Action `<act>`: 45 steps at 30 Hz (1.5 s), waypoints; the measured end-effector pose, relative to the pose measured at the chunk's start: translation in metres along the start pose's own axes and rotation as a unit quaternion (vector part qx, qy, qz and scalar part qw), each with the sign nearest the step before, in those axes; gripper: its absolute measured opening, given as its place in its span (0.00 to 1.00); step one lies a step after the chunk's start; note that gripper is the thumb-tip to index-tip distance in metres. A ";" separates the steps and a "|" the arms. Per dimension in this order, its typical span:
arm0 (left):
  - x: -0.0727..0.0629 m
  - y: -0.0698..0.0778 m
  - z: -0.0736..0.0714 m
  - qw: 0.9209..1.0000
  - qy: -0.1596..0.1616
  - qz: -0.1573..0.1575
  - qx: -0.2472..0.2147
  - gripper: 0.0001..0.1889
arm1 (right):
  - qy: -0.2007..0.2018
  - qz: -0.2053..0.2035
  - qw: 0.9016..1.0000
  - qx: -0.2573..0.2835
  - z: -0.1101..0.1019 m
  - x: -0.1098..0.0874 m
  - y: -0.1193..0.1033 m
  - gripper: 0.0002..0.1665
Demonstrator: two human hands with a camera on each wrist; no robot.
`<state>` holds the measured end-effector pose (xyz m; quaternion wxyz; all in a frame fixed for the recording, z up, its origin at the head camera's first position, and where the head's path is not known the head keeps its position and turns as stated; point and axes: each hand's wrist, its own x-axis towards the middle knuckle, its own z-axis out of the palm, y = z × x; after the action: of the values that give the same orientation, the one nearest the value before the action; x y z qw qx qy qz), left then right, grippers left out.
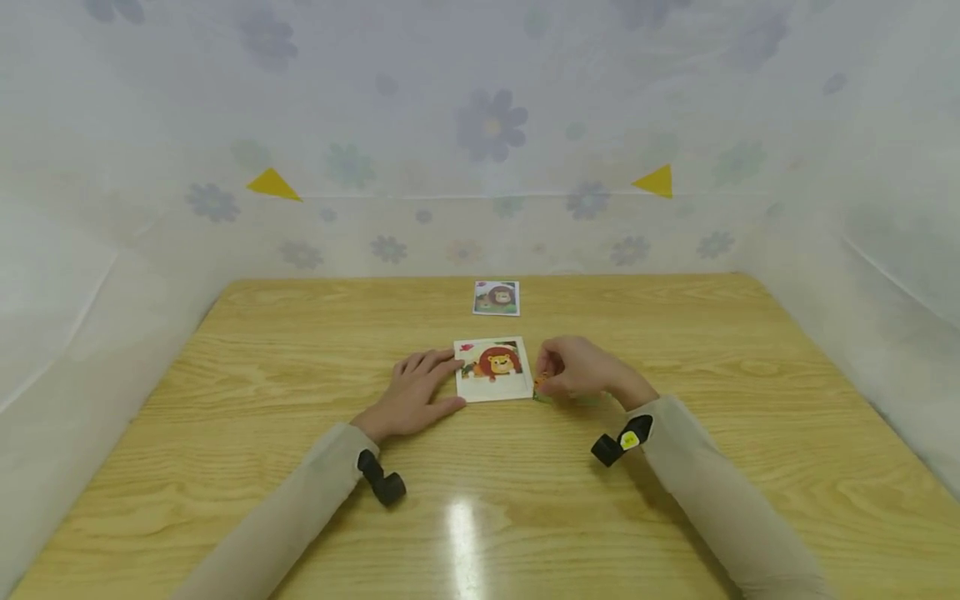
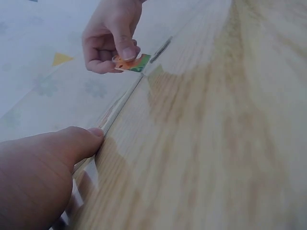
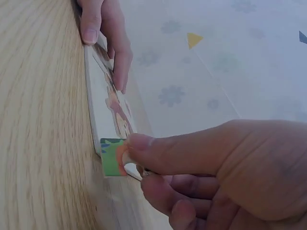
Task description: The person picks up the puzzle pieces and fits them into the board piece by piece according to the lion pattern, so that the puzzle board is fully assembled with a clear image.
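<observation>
A white-framed lion jigsaw puzzle board point(image 1: 493, 390) lies on the table; its upper part shows the lion's face and its lower part is bare white. My left hand point(image 1: 414, 392) rests at the board's left edge, fingers extended, with fingertips and thumb touching the frame. Beside the right edge, my right hand point(image 1: 581, 367) pinches a small green and orange puzzle piece point(image 3: 111, 159) between thumb and fingers. In the left wrist view this piece point(image 2: 140, 63) is held just above the board's far end. Part of the piece is hidden behind the thumb.
Behind the board lies a small printed lion picture card point(image 1: 497, 298). A sliver of green point(image 1: 606, 397) shows under my right hand on the wooden table point(image 1: 300, 350). A flower-patterned white curtain point(image 1: 420, 150) bearing two yellow triangles stands behind the table.
</observation>
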<state>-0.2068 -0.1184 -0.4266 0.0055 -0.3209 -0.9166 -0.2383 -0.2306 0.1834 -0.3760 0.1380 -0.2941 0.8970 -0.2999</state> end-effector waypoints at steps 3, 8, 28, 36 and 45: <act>0.001 0.000 0.000 1.000 0.001 -0.001 0.002 0.33 | 0.021 -0.023 0.999 0.006 0.001 0.007 -0.006 0.04; 0.001 0.001 0.000 1.000 0.001 -0.001 0.002 0.32 | 0.043 -0.038 0.998 0.007 0.009 0.021 -0.014 0.03; 0.002 0.002 0.000 1.000 -0.001 -0.008 0.005 0.32 | 0.018 -0.068 0.997 0.010 0.037 0.061 -0.025 0.04; 0.001 0.003 0.000 1.000 0.005 -0.004 -0.001 0.32 | 0.009 -0.071 0.997 0.011 0.045 0.069 -0.029 0.07; 0.001 0.002 0.000 1.000 0.002 -0.007 -0.001 0.32 | 0.032 -0.053 0.998 0.024 0.050 0.070 -0.032 0.06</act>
<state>-0.2065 -0.1160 -0.4259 0.0060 -0.3140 -0.9187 -0.2396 -0.2507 0.0973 -0.4002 0.1001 -0.3282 0.8767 -0.3371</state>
